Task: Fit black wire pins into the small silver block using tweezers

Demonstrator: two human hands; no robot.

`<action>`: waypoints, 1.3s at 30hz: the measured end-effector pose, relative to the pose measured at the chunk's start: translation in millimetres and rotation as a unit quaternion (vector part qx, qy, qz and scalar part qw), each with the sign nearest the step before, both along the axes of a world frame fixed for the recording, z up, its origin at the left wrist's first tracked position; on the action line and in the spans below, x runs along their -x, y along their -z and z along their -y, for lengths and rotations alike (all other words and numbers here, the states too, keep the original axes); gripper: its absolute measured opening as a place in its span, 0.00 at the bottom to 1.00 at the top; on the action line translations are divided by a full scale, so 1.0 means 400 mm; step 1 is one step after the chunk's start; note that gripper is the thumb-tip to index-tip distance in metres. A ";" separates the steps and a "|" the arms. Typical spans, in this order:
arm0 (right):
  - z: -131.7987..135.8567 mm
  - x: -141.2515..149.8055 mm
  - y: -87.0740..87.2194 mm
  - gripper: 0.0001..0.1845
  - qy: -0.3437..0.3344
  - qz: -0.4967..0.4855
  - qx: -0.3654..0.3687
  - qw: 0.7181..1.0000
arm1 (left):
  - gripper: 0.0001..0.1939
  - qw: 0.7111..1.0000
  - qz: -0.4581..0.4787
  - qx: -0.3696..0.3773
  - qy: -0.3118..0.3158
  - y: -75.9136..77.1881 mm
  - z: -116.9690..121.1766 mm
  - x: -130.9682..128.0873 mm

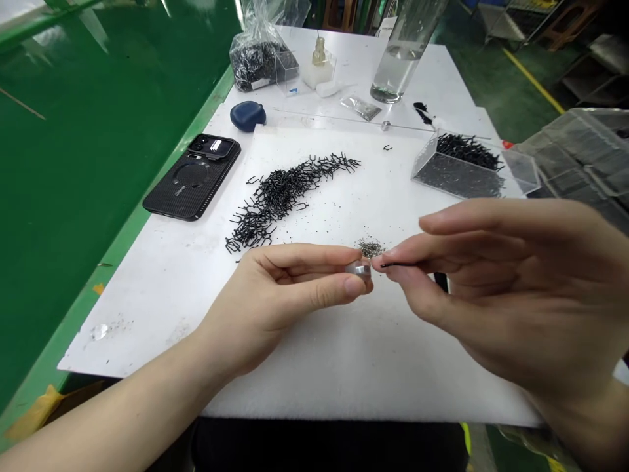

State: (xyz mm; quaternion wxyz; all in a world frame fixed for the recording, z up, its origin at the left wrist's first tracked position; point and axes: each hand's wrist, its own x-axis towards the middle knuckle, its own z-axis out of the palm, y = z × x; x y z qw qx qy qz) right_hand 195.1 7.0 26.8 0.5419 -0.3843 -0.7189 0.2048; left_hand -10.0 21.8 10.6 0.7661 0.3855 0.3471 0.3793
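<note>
My left hand (pixel 295 288) pinches a small shiny metal cylinder (pixel 362 269) between thumb and fingertips. Just to its right, my right hand (pixel 491 282) holds a thin black piece (pixel 393 265) between thumb and forefinger, its tip close to the cylinder; whether they touch I cannot tell. Both hands are above the white table (pixel 344 354). Behind the fingertips lies a little heap of tiny metallic bits (pixel 371 248). A long pile of small black fork-shaped pieces (pixel 285 190) spreads beyond my left hand.
At the left lie a black phone (pixel 189 177) and a dark blue case (pixel 248 116). A clear tray of black pieces (pixel 462 160) sits at the right. Farther back stand a bag of black pieces (pixel 260 62), a small bottle (pixel 319 62) and a tall water container (pixel 400 62).
</note>
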 end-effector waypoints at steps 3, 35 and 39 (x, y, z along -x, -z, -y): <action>0.005 0.001 -0.007 0.36 0.010 0.029 0.024 0.999 | 0.11 1.000 0.003 0.002 -0.002 0.001 0.003 0.002; 0.015 -0.011 -0.010 0.33 0.014 0.093 0.046 0.994 | 0.10 0.997 -0.072 -0.001 -0.015 -0.007 0.007 0.004; 0.009 -0.012 -0.009 0.34 -0.011 0.081 0.035 0.996 | 0.10 0.996 -0.087 -0.012 -0.006 -0.004 0.010 0.009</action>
